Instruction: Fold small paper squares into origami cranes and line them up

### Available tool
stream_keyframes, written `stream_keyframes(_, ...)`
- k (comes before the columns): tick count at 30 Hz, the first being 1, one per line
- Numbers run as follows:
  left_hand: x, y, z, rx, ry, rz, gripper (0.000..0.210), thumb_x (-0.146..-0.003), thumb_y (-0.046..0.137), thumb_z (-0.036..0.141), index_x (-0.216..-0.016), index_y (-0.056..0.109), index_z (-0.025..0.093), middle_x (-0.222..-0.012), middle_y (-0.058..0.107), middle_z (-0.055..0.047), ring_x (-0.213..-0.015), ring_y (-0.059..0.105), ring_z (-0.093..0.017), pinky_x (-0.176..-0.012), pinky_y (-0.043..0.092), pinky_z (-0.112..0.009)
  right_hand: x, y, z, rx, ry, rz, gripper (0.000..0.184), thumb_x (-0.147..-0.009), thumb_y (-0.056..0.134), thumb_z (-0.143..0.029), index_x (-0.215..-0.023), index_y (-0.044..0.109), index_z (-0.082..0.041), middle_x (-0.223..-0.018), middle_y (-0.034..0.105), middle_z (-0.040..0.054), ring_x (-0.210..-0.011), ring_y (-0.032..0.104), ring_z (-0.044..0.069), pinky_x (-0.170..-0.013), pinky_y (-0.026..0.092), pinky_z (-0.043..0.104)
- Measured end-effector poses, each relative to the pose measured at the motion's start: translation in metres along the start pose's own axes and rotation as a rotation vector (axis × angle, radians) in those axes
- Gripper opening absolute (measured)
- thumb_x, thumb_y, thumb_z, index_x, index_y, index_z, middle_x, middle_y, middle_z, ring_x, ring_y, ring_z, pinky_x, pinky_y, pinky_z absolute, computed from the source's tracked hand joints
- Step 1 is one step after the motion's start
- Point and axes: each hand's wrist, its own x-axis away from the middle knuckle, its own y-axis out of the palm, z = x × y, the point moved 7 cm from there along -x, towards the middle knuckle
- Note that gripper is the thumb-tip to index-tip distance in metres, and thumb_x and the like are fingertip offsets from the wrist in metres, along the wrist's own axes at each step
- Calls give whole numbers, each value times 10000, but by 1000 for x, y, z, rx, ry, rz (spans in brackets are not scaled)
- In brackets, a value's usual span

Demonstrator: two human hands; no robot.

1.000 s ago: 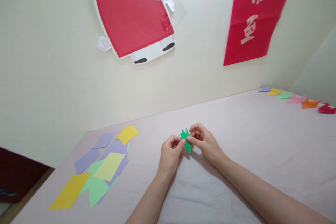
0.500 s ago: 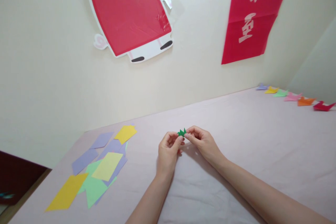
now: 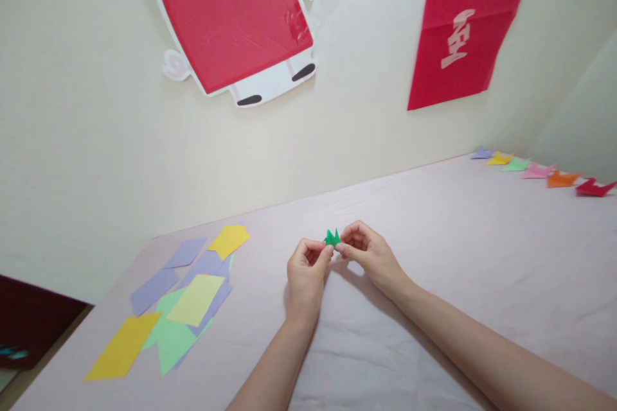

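A small green origami crane (image 3: 332, 238) is held just above the cloth, its pointed tips sticking upward. My left hand (image 3: 308, 270) pinches its left and lower side between thumb and forefinger. From the other side, my right hand (image 3: 369, 250) grips its right edge with thumb and fingertips. The fingers cover the lower part of the folded paper.
Loose sheets of purple, green and yellow paper (image 3: 195, 300) lie overlapping to the left. A row of folded paper cranes, among them a red one (image 3: 595, 188), runs along the far right. The pale cloth-covered table (image 3: 434, 225) meets a wall (image 3: 357, 135) behind.
The green crane's upright points show taller and more spread between my fingers. Both hands keep their pinch, and the whole view has shifted slightly.
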Motion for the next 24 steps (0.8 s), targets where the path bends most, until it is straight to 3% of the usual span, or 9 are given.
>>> stream_keyframes(7,0,0,1,77,-5,9,291,-715,710,217,-860,457,214,-757,577,40,-749,606,-130,-714,479,-245,-1,2,4,11,20,-61,325,-696,739,-312,-963,586,-206,-679,576,-45,-619,528,125,-603,407,264)
stream_keyframes(11,1,1,5,-34,52,-41,236,-769,680,225,-870,466,215,-775,562,39,-739,592,-116,-710,472,-229,-2,5,5,37,37,-80,277,-698,734,-353,-898,627,-194,-762,607,-15,-707,556,145,-682,434,291)
stream_keyframes(18,4,13,1,-100,19,-198,196,-803,638,261,-961,537,203,-784,599,17,-761,602,-147,-718,461,-248,-2,2,2,17,84,-55,242,-661,765,-363,-673,618,-171,-638,574,-39,-631,497,119,-639,388,263)
stream_keyframes(21,5,20,3,-152,22,-309,154,-846,588,328,-863,612,177,-788,633,-11,-763,588,-157,-693,435,-242,-1,1,0,-34,101,-37,254,-643,782,-364,-658,617,-172,-639,588,-37,-631,505,118,-643,399,260)
stream_keyframes(24,4,20,8,-199,44,-329,214,-839,592,354,-729,620,172,-696,609,8,-660,532,-137,-625,392,-229,0,2,-1,-68,119,-54,239,-634,786,-349,-639,623,-174,-629,609,-28,-633,524,127,-644,410,264)
